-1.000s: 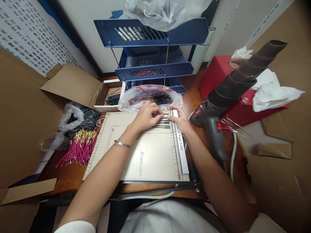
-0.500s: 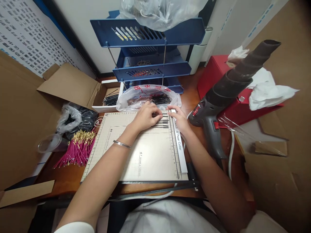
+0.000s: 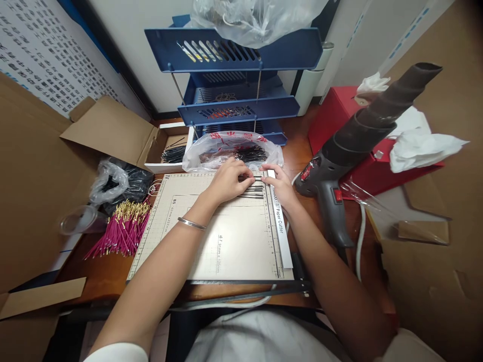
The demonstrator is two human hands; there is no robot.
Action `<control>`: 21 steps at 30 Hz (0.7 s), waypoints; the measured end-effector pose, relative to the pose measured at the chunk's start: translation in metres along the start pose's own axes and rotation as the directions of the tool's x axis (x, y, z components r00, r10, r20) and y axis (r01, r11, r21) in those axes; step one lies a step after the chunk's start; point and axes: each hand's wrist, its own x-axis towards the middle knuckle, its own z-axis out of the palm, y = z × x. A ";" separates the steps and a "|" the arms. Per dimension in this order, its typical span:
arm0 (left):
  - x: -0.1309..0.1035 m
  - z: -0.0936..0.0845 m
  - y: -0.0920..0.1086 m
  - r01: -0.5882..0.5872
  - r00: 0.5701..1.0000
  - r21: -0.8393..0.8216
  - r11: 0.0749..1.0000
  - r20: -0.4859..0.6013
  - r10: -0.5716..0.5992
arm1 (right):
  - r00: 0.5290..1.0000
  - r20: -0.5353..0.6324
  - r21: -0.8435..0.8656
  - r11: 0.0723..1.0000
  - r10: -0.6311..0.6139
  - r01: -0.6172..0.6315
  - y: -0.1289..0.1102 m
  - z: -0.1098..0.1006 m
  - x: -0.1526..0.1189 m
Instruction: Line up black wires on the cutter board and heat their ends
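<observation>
My left hand (image 3: 230,180) lies over the upper part of the paper cutter's board (image 3: 196,251), its thumb and forefinger closed on a thin black wire. That wire (image 3: 257,179) points right, toward the cutter's white rail (image 3: 283,241). Below it, several similar black wires (image 3: 253,193) lie side by side on the board, their left parts partly under my left hand. My right hand (image 3: 281,187) rests at the top of the rail. Its thumb and forefinger are stretched out and apart, with the thumb tip by the wire's right end.
A clear plastic bag (image 3: 196,157) of black wires sits behind the board, before a blue tiered rack (image 3: 234,50). Magenta wires with gold ends (image 3: 121,234) lie left, near an open white box (image 3: 166,167). A grey heat gun (image 3: 332,186) and red box (image 3: 328,110) stand right.
The whole view has shifted slightly to the right. My hands keep almost the same place on the board, and the wire near my right thumb shows more clearly.
</observation>
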 end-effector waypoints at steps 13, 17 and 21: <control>-0.002 -0.002 0.001 -0.006 1.000 -0.011 1.000 0.001 0.006 | 1.000 0.004 -0.002 1.000 0.012 -0.012 -0.001 -0.001 0.000; -0.002 -0.002 0.000 -0.016 1.000 -0.012 1.000 0.013 0.017 | 1.000 -0.002 -0.022 1.000 0.016 -0.016 -0.003 -0.001 -0.001; -0.001 -0.001 -0.002 -0.026 1.000 -0.010 1.000 0.008 0.026 | 1.000 -0.014 -0.012 1.000 0.017 -0.017 -0.006 0.001 -0.002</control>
